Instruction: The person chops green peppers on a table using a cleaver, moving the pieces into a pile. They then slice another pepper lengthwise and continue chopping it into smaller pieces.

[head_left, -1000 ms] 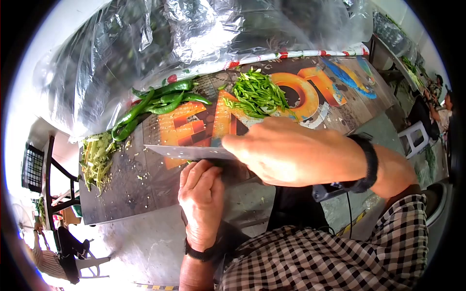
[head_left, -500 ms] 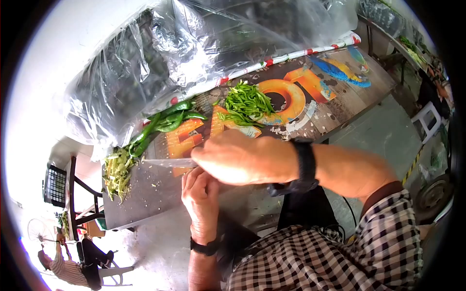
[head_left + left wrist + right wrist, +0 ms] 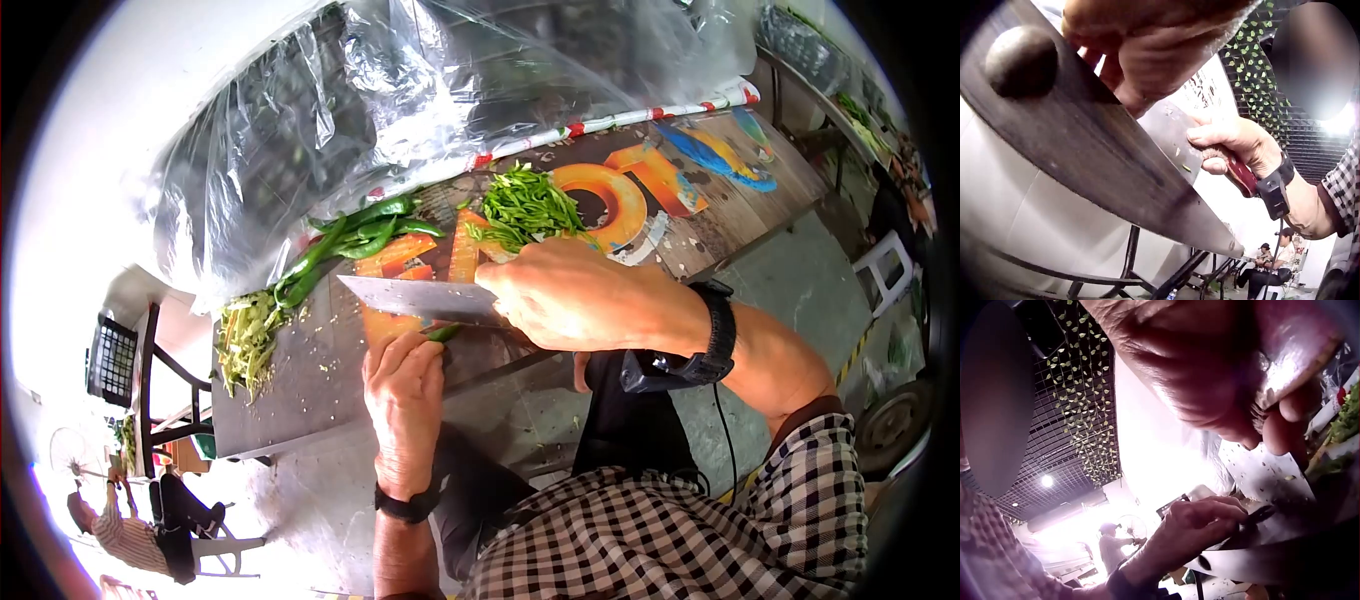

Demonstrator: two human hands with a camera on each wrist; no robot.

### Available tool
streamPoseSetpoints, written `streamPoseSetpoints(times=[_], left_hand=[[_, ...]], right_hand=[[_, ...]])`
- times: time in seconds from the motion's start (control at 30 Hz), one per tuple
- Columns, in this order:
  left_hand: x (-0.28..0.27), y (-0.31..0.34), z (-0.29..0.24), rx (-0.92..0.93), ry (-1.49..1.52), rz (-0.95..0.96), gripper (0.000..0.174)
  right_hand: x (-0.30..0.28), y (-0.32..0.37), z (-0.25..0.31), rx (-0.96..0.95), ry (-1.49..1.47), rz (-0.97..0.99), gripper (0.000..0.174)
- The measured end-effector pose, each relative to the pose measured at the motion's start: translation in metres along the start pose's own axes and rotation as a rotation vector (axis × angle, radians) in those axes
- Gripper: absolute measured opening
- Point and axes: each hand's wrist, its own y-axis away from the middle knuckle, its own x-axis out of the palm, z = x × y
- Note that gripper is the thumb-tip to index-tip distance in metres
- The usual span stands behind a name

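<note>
My right hand (image 3: 575,295) grips a cleaver by its dark red handle (image 3: 1241,178). The broad blade (image 3: 420,298) points left across the near part of the table, just beyond my left hand (image 3: 405,385). Under the curled left fingertips a green pepper (image 3: 444,332) is held on the tabletop near its front edge, its end sticking out to the right. In the right wrist view, bits cling to the blade (image 3: 1266,475). Beyond my right hand lies a heap of thin green pepper strips (image 3: 525,208). Whole long green peppers (image 3: 350,238) lie to the left.
A pile of pale pepper cores and scraps (image 3: 247,340) sits at the table's left end, with loose seeds nearby. Clear plastic sheeting (image 3: 420,110) covers a bulky mass along the far side. A person (image 3: 130,530) sits at lower left, and a white stool (image 3: 885,265) stands at right.
The cleaver blade has risen and shifted away from the left fingers, uncovering the pepper's end. The head view has swung and shifted. The left hand stays at the near edge, holding the pepper.
</note>
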Motion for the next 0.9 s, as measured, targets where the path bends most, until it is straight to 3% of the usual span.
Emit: streamPoseSetpoints(times=[0.1,0.23,0.53,0.9], left_hand=[[-0.001,-0.001,0.003,-0.076,0.121,0.006,0.017],[0.000,0.002,0.002,-0.041,0.091,0.001,0.017],[0.008,0.007,0.000,-0.035,0.048,-0.055,0.018],[0.008,0.006,0.001,-0.056,0.080,-0.085,0.019]], right_hand=[[0.001,0.001,0.000,-0.032,-0.010,-0.033,0.013],[-0.011,0.000,0.011,-0.023,0.026,0.045,0.006],[-0.009,-0.006,0.010,-0.132,0.068,-0.006,0.005],[-0.007,-0.022,0.019,-0.098,0.041,0.097,0.007]])
